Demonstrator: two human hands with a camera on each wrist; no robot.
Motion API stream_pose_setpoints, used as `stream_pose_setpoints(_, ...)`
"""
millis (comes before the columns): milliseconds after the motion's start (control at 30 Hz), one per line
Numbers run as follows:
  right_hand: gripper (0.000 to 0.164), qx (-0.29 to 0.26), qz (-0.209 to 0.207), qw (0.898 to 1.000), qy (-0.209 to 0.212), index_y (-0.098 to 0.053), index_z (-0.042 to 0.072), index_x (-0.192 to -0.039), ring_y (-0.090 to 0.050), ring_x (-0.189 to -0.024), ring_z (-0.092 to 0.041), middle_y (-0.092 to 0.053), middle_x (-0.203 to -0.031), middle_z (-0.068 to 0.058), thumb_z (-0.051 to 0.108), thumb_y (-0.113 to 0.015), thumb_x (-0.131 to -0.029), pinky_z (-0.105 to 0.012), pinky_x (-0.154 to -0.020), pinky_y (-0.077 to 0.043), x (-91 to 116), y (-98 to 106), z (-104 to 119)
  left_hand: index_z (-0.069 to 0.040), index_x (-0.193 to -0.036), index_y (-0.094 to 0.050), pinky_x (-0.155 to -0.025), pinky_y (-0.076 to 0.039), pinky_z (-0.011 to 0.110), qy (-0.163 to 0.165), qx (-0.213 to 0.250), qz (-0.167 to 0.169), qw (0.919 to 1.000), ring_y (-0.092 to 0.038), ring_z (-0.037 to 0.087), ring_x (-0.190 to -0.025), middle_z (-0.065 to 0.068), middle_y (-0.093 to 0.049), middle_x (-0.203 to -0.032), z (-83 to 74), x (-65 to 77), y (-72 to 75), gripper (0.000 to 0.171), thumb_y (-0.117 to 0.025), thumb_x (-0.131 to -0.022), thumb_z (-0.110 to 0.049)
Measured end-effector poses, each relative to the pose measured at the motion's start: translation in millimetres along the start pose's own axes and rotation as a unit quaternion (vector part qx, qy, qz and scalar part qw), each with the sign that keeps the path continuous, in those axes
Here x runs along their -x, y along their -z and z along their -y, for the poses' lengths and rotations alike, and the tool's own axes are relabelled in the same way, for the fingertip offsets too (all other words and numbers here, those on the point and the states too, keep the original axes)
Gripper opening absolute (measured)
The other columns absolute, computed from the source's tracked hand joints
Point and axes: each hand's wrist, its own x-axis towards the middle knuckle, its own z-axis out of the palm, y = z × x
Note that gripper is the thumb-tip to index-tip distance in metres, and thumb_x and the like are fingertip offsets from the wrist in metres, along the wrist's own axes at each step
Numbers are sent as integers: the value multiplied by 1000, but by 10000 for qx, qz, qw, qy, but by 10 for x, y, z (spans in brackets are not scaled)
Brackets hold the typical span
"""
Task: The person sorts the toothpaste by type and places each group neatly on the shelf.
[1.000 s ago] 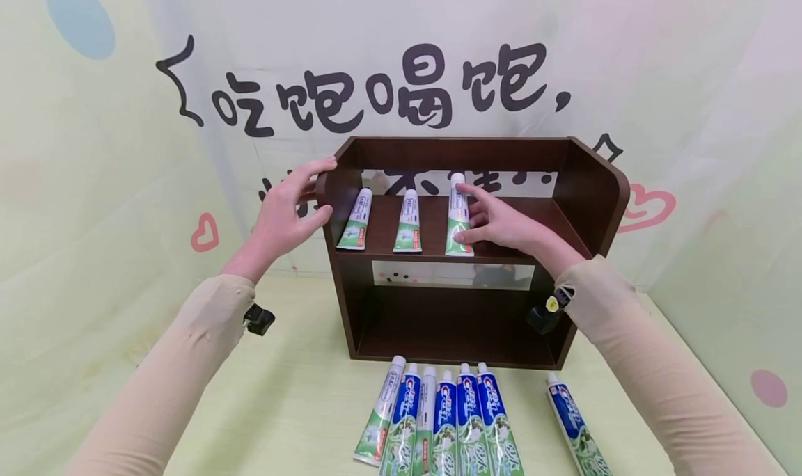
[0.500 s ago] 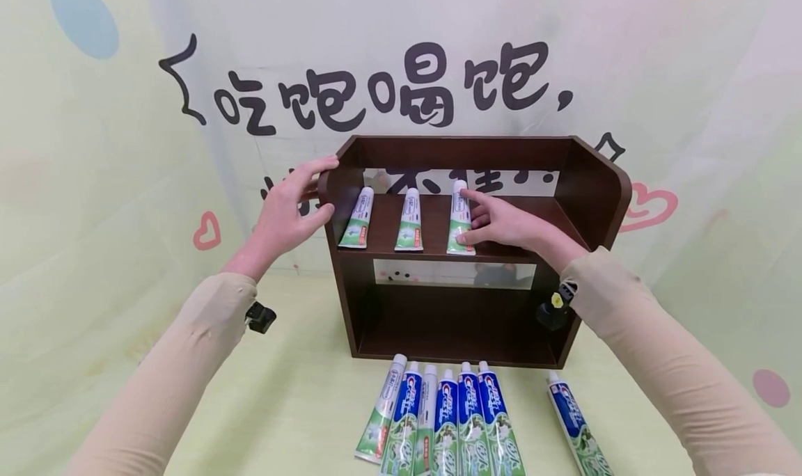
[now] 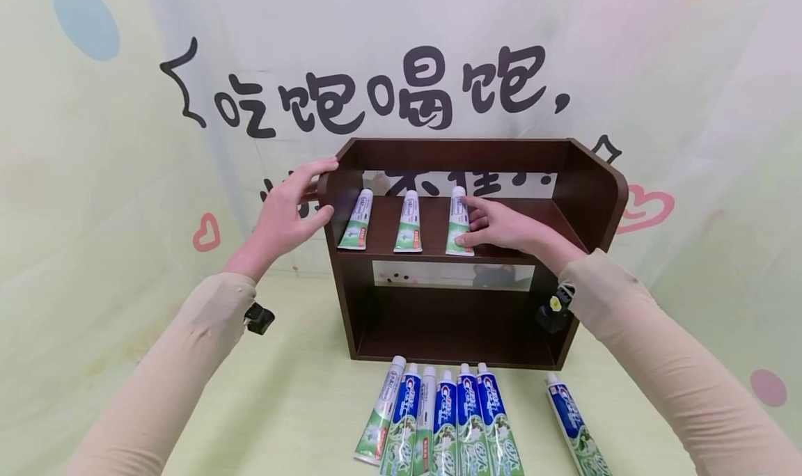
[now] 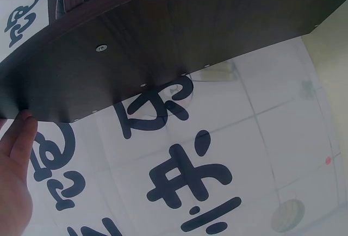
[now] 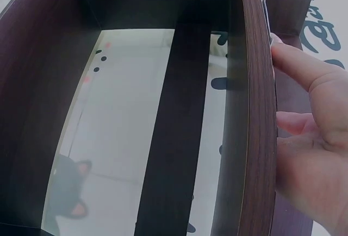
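Note:
In the head view three white-and-green toothpaste tubes stand leaning back on the upper level of a dark brown shelf (image 3: 454, 305). My right hand (image 3: 504, 224) is at the rightmost tube (image 3: 459, 218), thumb on its lower front and index finger by its shoulder. The middle tube (image 3: 409, 222) and the left tube (image 3: 357, 220) stand apart from it. My left hand (image 3: 289, 208) touches the shelf's left side panel (image 4: 179, 40) with extended fingers. In the right wrist view, the shelf board hides most of that tube.
On the pale table before the shelf lie several toothpaste tubes side by side, such as a blue-and-green tube (image 3: 445, 427) and a white-and-green tube (image 3: 381, 410). Another blue-and-green tube (image 3: 575, 424) lies apart at right. A printed curtain (image 3: 263, 37) hangs behind.
The rightmost tube on the upper level has come down slightly, its cap now lower, with my right hand still at it. My left hand stays at the side panel.

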Motion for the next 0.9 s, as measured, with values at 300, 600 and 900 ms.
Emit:
stream_pose_setpoints(300, 86, -41, -27, 10000, -41, -19, 12, -158, -45, -128, -33, -42, -144, -22, 18, -70, -90, -42, -106, -43, 20, -5, 6, -18, -143, -50, -98, -55, 31, -16, -42, -9, 10000, -66, 26, -115, 0, -50, -150, 7, -5, 3, 63, -68, -85, -2)
stream_pose_setpoints(600, 86, -17, -17, 10000, -54, -19, 11, -158, -44, -128, -33, -41, -143, -22, 18, -70, -90, -44, -108, -42, 34, -8, 11, -18, -143, -50, -97, -50, 13, -47, 20, -3, 10000, -66, 26, -116, 1, -51, -150, 11, -2, 0, 63, -68, -85, -1)
stream_pose_setpoints(900, 86, -46, -2, 10000, -53, -19, 11, -158, -43, -128, -33, -40, -143, -21, 19, -71, -90, -45, -110, -40, 31, -11, 11, -18, -143, -50, -95, -43, 2, -5, 18, -4, 10000, -66, 26, -117, 0, -50, -150, 16, 3, 0, 63, -68, -85, -2)
